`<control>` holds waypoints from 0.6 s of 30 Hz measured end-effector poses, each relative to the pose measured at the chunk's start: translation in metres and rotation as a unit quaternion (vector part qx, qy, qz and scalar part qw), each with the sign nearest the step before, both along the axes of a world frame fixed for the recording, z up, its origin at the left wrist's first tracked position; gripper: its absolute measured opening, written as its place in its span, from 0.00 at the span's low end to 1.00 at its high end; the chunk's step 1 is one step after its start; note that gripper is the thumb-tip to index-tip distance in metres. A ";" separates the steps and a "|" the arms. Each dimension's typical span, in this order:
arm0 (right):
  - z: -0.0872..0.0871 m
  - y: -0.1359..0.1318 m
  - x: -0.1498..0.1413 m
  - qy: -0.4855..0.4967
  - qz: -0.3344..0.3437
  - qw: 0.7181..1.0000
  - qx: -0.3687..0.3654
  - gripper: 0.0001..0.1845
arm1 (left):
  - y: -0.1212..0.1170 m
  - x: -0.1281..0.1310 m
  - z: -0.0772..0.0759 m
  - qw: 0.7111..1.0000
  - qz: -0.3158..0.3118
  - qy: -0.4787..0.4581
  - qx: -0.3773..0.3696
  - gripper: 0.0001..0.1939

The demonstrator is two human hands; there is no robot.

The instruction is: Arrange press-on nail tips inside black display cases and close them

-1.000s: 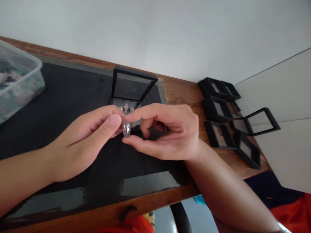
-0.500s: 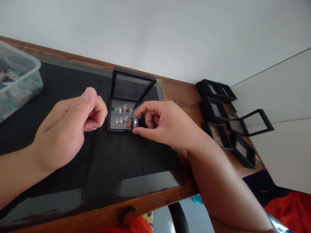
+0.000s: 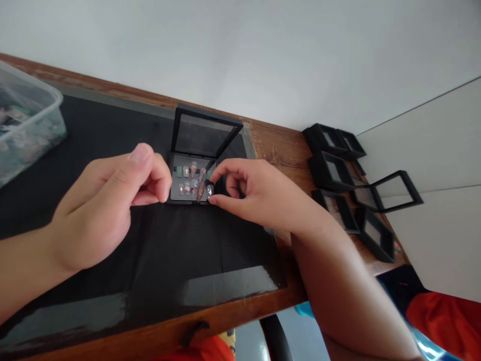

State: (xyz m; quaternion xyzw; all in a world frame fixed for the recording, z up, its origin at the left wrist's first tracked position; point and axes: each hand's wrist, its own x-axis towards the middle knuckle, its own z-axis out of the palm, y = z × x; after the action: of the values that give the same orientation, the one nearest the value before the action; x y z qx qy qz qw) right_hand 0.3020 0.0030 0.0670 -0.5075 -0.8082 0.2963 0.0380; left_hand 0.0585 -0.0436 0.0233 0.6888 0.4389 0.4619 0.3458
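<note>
A small black display case (image 3: 176,200) stands on the dark mat with its framed, clear lid (image 3: 206,133) raised. Decorated press-on nails (image 3: 193,168) lie in two rows on its grey inside. At the lower right corner, the thumb and forefinger of my right hand (image 3: 259,190) are closed around a clear, silvery press-on nail (image 3: 210,191). My left hand (image 3: 108,200) hovers just left of the case, its fingers curled and the thumb pressed on the forefinger. Whatever it may hold is hidden.
A clear plastic tub (image 3: 33,130) with small packets sits at the left. More black cases (image 3: 334,170) are grouped on the wooden table (image 3: 278,145) to the right, one with its lid up. A wall runs behind, and a drawer handle (image 3: 193,333) juts from the front edge.
My left hand has shifted slightly right and down, closer to the case. My right thumb has moved a little right at the silvery nail's lower end. The case has hardly moved.
</note>
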 end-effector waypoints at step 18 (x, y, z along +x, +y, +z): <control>-0.006 0.000 0.000 0.025 0.010 0.999 0.022 0.06 | -0.010 -0.008 0.000 0.995 -0.029 0.067 0.074 0.22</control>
State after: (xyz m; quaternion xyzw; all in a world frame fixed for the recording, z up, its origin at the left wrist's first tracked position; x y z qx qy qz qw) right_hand 0.3020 0.0026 0.0614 -0.4911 -0.8182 0.2917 0.0660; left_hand 0.0505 -0.0536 0.0230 0.7539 0.4058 0.4360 0.2774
